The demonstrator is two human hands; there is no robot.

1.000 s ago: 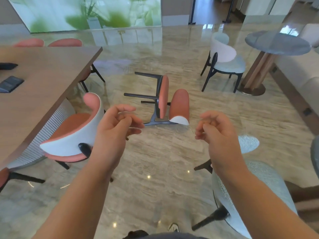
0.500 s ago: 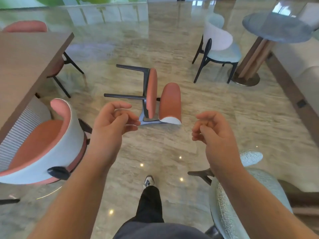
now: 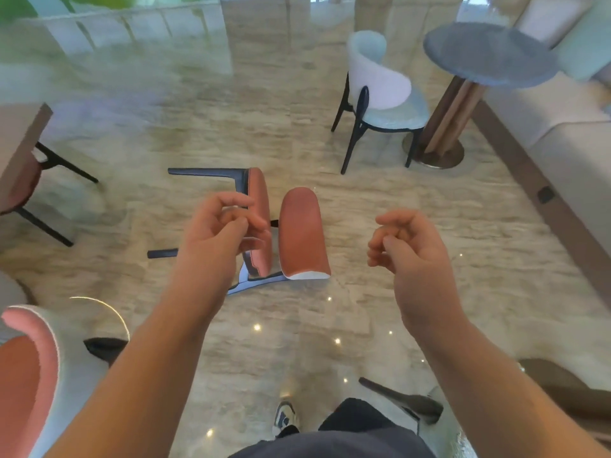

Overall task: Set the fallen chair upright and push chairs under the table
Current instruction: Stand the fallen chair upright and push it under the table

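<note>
The fallen chair [image 3: 284,233] lies on its side on the polished marble floor [image 3: 231,133], out in the open middle of the room, well apart from the wooden surface [image 3: 20,143] whose corner shows at the left edge of the view. Its seat and its curved backrest are both covered in terracotta-red fabric and stand on edge side by side, with a narrow gap between them; the backrest's outer shell shows as a white rim at the near end. The frame is dark, nearly black: two legs stick out flat toward the left, one farther away and one nearer, and a bent piece of the frame rests on the floor at the near end.

Both hands are raised in front of the person, above the floor and touching nothing. The left hand [image 3: 218,233] overlaps the chair's seat in the view, its fingers [image 3: 231,206] loosely curled and empty. The right hand [image 3: 413,249] is to the right of the backrest, fingers likewise half-curled, holding nothing.

A red-and-white chair [image 3: 36,375] stands at the lower left, another red one [image 3: 23,190] is partly tucked under the surface, and a pale blue chair [image 3: 383,94] sits beside a round table [image 3: 489,51] at the upper right.
</note>
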